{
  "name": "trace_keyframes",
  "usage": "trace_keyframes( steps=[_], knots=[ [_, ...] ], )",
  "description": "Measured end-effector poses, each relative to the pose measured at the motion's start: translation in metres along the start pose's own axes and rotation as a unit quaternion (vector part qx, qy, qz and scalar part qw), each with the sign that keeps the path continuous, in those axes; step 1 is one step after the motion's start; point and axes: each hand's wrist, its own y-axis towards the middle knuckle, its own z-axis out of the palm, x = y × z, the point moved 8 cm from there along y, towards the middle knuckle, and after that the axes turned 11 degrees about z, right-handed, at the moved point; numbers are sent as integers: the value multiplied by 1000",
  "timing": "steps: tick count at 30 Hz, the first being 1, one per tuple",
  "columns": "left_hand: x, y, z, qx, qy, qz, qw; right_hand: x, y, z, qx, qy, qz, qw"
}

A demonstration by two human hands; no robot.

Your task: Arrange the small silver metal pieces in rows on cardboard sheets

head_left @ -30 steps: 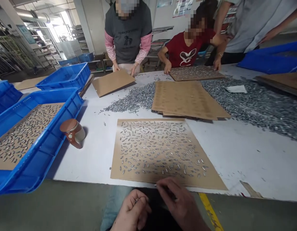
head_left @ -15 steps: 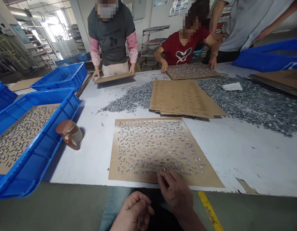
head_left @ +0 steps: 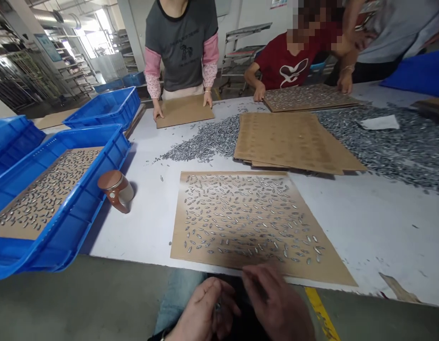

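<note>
A flat cardboard sheet point(head_left: 201, 253) lies in front of me, dotted with many small, shiny, pointed-oval metal pieces point(head_left: 237, 220). Below its front edge, my left hand point(head_left: 201, 310) is closed with fingers curled; what it holds, if anything, is hidden. To its right, my right hand point(head_left: 279, 300) hovers by the sheet's near edge, fingers bent and smeared by motion. Whether it pinches a piece does not show. Beyond the sheet are a loose heap of the same pieces point(head_left: 205, 139) and a stack of bare cardboard sheets point(head_left: 276, 137).
At left, a blue crate point(head_left: 95, 189) holds a cardboard sheet covered with pieces, and a brown mug point(head_left: 116, 189) stands beside it. Across the white table point(head_left: 144, 227), one person holds a cardboard sheet point(head_left: 186, 111); another grips a piece-covered board point(head_left: 312, 97). A third person stands at right.
My right hand has drawn back from the metal pieces to the sheet's near edge. Across the table, the person's cardboard sheet has tilted to show its face. My view has shifted left.
</note>
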Motion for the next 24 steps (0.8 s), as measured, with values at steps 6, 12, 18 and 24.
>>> trace_keyframes(
  steps=[6, 12, 18, 24],
  knots=[
    [-1, -3, 5, 10, -15, -14, 1000, 52, -25, 20, 209, 69, -141, 965],
    [-5, -1, -8, -17, -19, 30, 999, 53, -7, 26, 205, 142, -113, 962],
    [-28, -3, -19, -37, -7, 35, 999, 51, 6, 20, 128, 184, -74, 972],
    [-36, -8, -30, -58, -11, 30, 998, 55, 10, 35, 178, 167, -69, 967]
  ],
)
